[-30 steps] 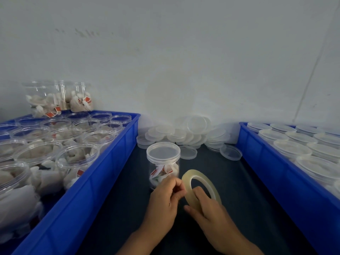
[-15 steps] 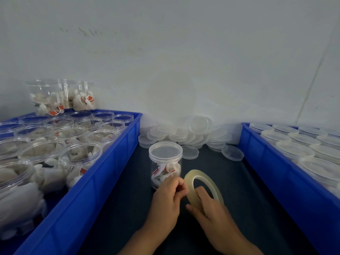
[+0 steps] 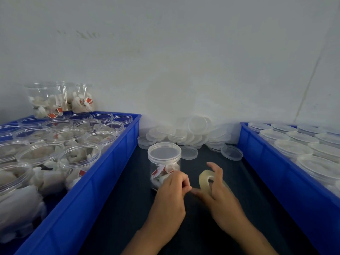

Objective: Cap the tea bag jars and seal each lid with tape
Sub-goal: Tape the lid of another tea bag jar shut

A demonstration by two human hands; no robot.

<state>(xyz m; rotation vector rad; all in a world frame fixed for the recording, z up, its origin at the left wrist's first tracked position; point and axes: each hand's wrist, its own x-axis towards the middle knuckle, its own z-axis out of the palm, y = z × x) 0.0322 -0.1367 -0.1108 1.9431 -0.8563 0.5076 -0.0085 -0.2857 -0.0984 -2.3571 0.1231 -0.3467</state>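
Observation:
A clear jar of tea bags (image 3: pixel 164 163) stands capped with a translucent lid (image 3: pixel 164 151) on the dark table between two blue crates. Just in front of it, my left hand (image 3: pixel 170 197) has its fingers curled, pinching what looks like the tape's loose end. My right hand (image 3: pixel 219 196) grips the roll of clear tape (image 3: pixel 204 179), turned edge-on, with fingers through and over the ring. The two hands nearly touch at the fingertips.
The left blue crate (image 3: pixel 103 173) holds several open jars of tea bags, with more jars (image 3: pixel 60 100) stacked behind. The right blue crate (image 3: pixel 279 168) holds several capped jars. A pile of loose lids (image 3: pixel 185 134) lies against the wall.
My right hand has turned the tape roll from face-on to edge-on and spread its fingers over it. My left hand's pinch stays by the jar.

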